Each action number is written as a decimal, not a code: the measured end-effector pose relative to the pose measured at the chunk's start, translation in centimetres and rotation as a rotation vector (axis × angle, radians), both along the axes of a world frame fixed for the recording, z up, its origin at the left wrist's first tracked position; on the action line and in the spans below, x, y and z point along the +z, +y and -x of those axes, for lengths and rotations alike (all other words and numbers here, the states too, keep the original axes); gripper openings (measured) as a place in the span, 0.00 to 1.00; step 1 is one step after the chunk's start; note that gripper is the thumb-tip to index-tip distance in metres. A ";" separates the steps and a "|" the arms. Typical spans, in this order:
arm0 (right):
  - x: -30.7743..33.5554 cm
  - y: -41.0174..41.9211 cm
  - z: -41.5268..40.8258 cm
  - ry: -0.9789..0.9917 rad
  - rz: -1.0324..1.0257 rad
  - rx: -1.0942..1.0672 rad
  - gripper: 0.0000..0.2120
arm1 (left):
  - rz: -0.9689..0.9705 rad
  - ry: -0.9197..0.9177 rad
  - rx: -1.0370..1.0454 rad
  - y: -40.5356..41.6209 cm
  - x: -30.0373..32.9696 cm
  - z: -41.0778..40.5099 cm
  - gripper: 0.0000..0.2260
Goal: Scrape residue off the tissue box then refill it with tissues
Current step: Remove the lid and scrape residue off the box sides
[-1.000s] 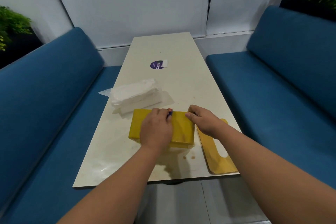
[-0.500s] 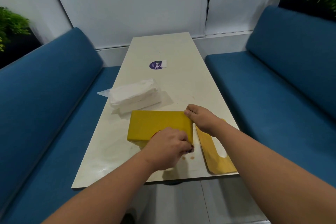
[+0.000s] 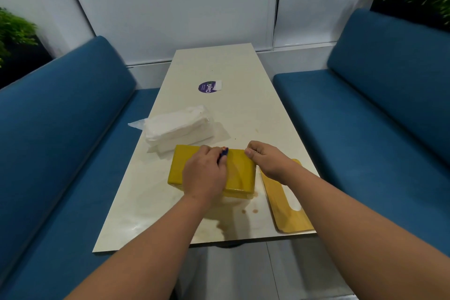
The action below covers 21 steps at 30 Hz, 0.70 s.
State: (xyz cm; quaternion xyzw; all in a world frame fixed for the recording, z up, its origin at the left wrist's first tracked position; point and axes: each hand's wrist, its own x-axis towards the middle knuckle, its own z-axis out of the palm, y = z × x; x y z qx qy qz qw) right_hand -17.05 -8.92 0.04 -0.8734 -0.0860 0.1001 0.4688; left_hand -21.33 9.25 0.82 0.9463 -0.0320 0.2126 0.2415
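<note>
A yellow tissue box [image 3: 239, 173] lies flat near the table's front edge. My left hand [image 3: 204, 175] rests over its top and grips a small blue scraper [image 3: 224, 153], whose tip shows at the box's far edge. My right hand [image 3: 266, 162] holds the box's right far corner, fingers curled over the edge. A stack of white tissues [image 3: 176, 126] in clear wrap lies just behind the box to the left. The yellow lid [image 3: 283, 204] with an oval slot lies flat to the right of the box.
The cream table [image 3: 233, 109] runs away from me, with a purple round sticker [image 3: 207, 86] further back. Brown drops [image 3: 249, 211] and a wet smear mark the surface in front of the box. Blue benches [image 3: 379, 95] flank both sides.
My left hand, with the scraper, pulled back to the box's near edge half a second ago and has now moved to the far edge again. My right hand kept its hold.
</note>
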 end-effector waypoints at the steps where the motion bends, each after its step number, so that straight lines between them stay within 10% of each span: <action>1: 0.1 0.1 0.0 -0.001 0.004 0.000 0.12 | -0.008 0.012 -0.023 -0.4 0.1 -0.2 0.12; 10: 0.1 0.0 0.0 -0.007 -0.036 -0.011 0.13 | -0.263 -0.103 -0.625 -0.7 -0.6 1.7 0.08; 18: 0.0 -0.4 -0.1 -0.006 -0.002 0.000 0.12 | 0.069 0.007 0.200 6.6 -1.4 1.0 0.11; 21: 0.0 -0.2 -0.3 -0.005 0.015 0.007 0.12 | 0.071 0.015 0.194 4.6 -1.2 1.2 0.11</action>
